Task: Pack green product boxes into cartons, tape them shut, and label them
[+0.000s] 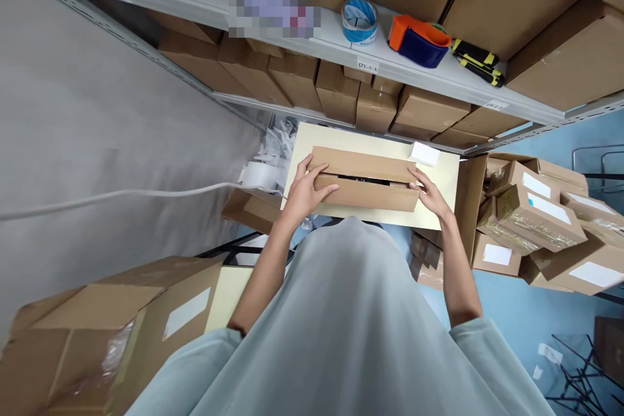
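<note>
A long cardboard box (368, 196) lies on the cream tabletop (441, 218) in front of me. Its two long top flaps are folded inward, and a narrow gap between them shows something dark inside that I cannot make out. My left hand (306, 192) grips the box's left end, thumb and fingers resting on the flaps. At the opposite end, my right hand (429, 195) holds the box's edge, fingertips by the gap. A small white item, perhaps a stack of labels (425, 153), lies just behind the box's right end.
On the shelf (322, 39) above sit a roll of tape (359, 21), an orange and blue tape dispenser (419, 41) and black-yellow cutters (478, 62). Packed cartons (536, 208) fill a big box at right. Left stands an open carton (160, 325); a white cable (146, 193) crosses nearby.
</note>
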Demonstrator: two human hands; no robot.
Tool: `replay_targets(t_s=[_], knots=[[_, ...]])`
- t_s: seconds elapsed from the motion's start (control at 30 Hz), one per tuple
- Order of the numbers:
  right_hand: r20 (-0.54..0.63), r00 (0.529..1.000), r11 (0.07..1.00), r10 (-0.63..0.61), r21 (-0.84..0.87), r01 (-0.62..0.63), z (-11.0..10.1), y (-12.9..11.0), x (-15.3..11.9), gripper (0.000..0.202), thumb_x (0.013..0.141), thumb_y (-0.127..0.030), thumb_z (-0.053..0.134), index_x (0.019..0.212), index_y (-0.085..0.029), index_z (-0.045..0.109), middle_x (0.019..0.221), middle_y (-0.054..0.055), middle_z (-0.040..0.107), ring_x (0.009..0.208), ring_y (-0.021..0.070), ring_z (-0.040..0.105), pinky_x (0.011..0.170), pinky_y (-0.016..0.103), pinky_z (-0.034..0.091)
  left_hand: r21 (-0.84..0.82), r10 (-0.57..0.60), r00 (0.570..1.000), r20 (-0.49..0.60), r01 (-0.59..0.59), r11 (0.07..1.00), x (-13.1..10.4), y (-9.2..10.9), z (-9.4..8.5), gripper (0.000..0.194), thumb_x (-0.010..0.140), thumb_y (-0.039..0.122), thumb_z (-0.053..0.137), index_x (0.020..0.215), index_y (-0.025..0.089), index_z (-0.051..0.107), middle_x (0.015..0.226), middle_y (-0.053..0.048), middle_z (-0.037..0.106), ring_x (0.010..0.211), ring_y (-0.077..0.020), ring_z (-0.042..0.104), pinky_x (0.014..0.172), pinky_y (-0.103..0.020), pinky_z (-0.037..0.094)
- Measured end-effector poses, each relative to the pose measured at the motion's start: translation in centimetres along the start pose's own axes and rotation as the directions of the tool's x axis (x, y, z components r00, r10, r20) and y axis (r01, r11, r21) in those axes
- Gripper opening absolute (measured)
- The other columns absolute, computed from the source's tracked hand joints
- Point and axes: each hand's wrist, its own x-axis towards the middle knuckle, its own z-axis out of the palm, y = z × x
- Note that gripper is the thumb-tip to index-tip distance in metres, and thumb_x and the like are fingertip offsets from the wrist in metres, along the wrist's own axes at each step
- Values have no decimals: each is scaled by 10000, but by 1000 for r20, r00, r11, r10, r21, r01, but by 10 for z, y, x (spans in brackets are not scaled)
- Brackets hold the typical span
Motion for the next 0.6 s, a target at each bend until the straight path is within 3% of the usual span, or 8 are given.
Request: replay_targets(t_s=[0.1,0.17,0.27,0.33,0.4,0.5,0.6], knots=[[-31,997,995,65,74,-63,8,-3,-3,819,1047,-903,349,1484,-331,740,1778,106,486,1668,343,425,1283,585,470,-7,-35,998,-47,35,999,8,-6,0,606,893,463,880,1437,248,724,1700,-159,468,1588,-384,520,1334,-531,446],[-148,988,999,38,34,-33,23,-6,1,802,1024,-913,415,1372,-279,764,1730,161,521,1639,360,454,1260,595,480,-17,-36,997,-75,35,999,14,-10,0,618,856,426,904,1420,246,729,1633,-155,509,1542,-366,560,1318,-517,466],[-363,930,993,-65,-119,23,52,-7,13,746,938,-906,622,1259,-235,675,1563,219,591,1589,380,483,1252,604,463,-35,-45,994,-101,42,999,23,-14,4,541,844,472,897,1311,234,763,1538,-147,545,1516,-343,566,1315,-509,459],[-403,909,981,-107,-190,32,68,-7,19,666,973,-877,602,1207,-253,607,1436,191,619,1555,364,500,1253,592,452,-66,-96,987,-131,88,994,30,-17,10,545,877,530,858,1311,222,741,1519,-156,569,1511,-338,561,1319,-521,442],[-391,912,975,-119,-220,33,76,-6,21,577,1021,-830,561,1174,-274,571,1368,163,620,1547,348,491,1256,575,446,-130,-150,980,-129,133,982,37,-21,18,704,900,568,827,1471,200,643,1596,-188,553,1565,-344,511,1345,-531,395],[-377,922,980,-87,-196,12,77,-5,19,531,1065,-750,528,1290,-270,552,1428,176,593,1560,335,473,1287,562,420,-228,-170,985,-34,158,961,42,-30,26,999,919,630,786,1708,165,387,1770,-227,415,1674,-351,391,1390,-520,305],[-362,931,988,-34,-155,-24,77,-4,16,664,1080,-695,510,1562,-245,436,1611,205,511,1612,326,430,1337,551,375,-269,-123,991,52,132,954,38,-38,25,1144,917,721,753,1779,161,251,1825,-217,351,1719,-356,320,1408,-512,263]])
